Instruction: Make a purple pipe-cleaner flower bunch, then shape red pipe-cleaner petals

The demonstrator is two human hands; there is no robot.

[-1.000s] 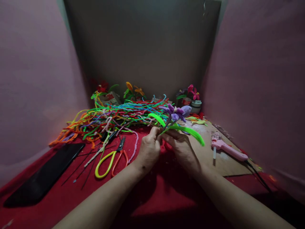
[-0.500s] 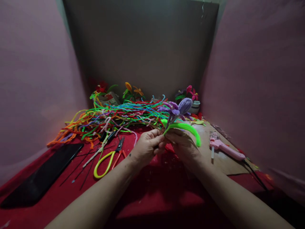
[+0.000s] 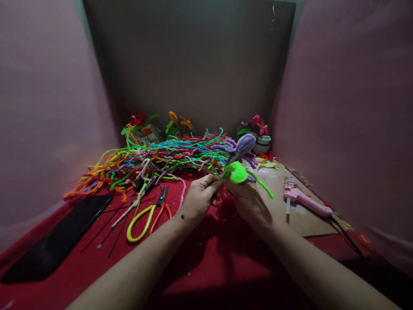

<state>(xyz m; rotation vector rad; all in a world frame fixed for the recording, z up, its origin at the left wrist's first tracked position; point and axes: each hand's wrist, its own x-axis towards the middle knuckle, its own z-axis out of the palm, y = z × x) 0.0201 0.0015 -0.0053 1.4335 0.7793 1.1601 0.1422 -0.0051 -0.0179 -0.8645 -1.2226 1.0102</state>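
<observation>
A purple pipe-cleaner flower (image 3: 243, 145) with bright green leaves (image 3: 238, 172) is held between my hands above the red cloth. My left hand (image 3: 203, 194) is closed, its thumb and fingers pinching the lower stem. Close beside it, my right hand (image 3: 243, 198) is closed around the stem just below the leaves; its fingertips are partly hidden. One leaf faces me, and a thin green strip sticks out to the right over my right hand. Scissors (image 3: 151, 215) with one yellow and one red handle lie left of my left hand.
Behind my hands spreads a heap of colourful pipe cleaners (image 3: 174, 155). A pink glue gun (image 3: 306, 202) lies on a brown board (image 3: 274, 181) at right. At left are a black flat object (image 3: 58, 237) and thin wires (image 3: 111, 228). Finished flowers (image 3: 180, 122) stand at the back.
The flower has turned in my hands: the bud has tipped slightly left and down, and a green leaf now faces me. Both hands stay nearly in place.
</observation>
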